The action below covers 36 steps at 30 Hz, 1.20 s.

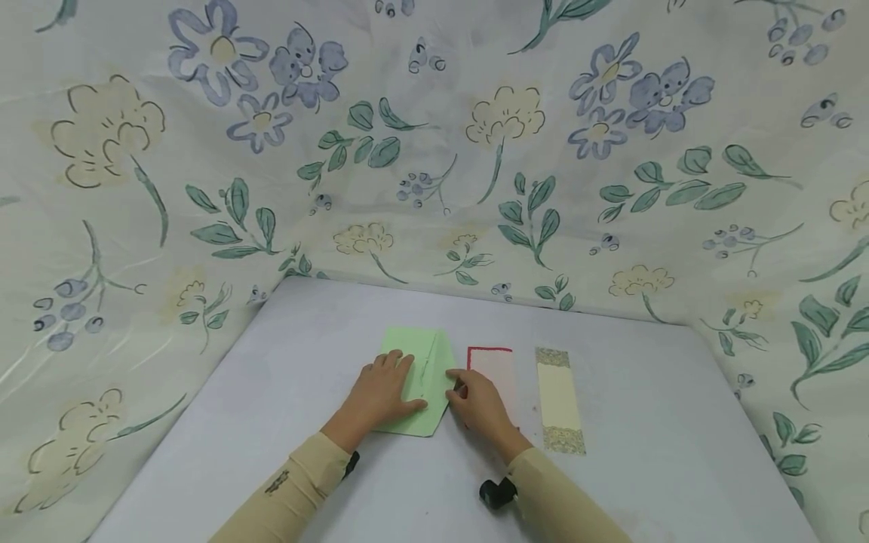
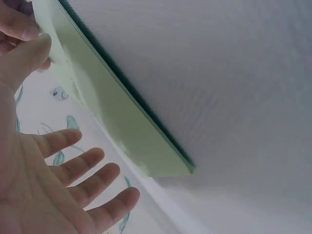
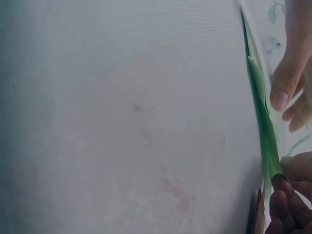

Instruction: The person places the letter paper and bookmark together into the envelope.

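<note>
A light green sheet of paper (image 1: 416, 348) lies on the table with its right side folded up as a flap (image 1: 443, 360). Fingers spread, my left hand (image 1: 387, 388) is over the left part of the sheet; the left wrist view shows that hand (image 2: 53, 190) with straight fingers beside the paper (image 2: 122, 117). My right hand (image 1: 478, 400) pinches the flap's right edge between thumb and fingers. In the right wrist view, the right hand (image 3: 295, 195) grips the curled green edge (image 3: 268, 141), and the left thumb (image 3: 285, 90) shows further up.
Right of the green sheet lies a pale pink card (image 1: 498, 369) with a red border, partly covered by my right hand. Further right is a cream strip (image 1: 559, 392) with gold glitter ends. A floral cloth (image 1: 434, 151) hangs around the white table (image 1: 645, 422).
</note>
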Tool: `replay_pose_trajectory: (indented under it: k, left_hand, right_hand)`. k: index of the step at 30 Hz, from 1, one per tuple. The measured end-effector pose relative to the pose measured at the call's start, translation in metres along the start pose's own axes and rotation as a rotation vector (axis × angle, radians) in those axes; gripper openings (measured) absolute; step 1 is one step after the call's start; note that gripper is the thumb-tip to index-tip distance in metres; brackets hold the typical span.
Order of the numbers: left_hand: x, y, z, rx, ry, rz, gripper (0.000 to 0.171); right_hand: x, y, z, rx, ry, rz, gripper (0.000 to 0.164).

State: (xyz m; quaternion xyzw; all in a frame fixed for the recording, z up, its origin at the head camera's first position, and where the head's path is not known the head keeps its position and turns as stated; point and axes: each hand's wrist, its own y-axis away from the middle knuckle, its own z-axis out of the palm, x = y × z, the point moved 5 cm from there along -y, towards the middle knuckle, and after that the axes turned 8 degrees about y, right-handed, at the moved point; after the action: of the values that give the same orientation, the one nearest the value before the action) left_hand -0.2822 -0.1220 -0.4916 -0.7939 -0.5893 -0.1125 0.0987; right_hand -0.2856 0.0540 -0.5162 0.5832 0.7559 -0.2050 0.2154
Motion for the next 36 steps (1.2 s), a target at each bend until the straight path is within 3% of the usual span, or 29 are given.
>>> replay_pose_trajectory:
  k: [6, 13, 25, 36]
  left_hand:
    - [0.001, -0.004, 0.005, -0.019, 0.007, 0.014, 0.091]
    - [0.0, -0.007, 0.011, -0.06, 0.026, -0.021, 0.091]
    - [0.005, -0.006, 0.01, -0.088, 0.044, 0.036, 0.063]
    - [0.002, -0.007, 0.01, -0.094, 0.079, -0.001, 0.059]
  right_hand:
    - [-0.002, 0.0, 0.0, 0.011, 0.003, -0.018, 0.039]
    - [-0.002, -0.002, 0.003, 0.025, 0.027, -0.033, 0.039]
    - [-0.004, -0.003, 0.004, 0.061, 0.034, -0.083, 0.035]
    - [-0.003, -0.002, 0.003, 0.076, 0.05, -0.077, 0.032]
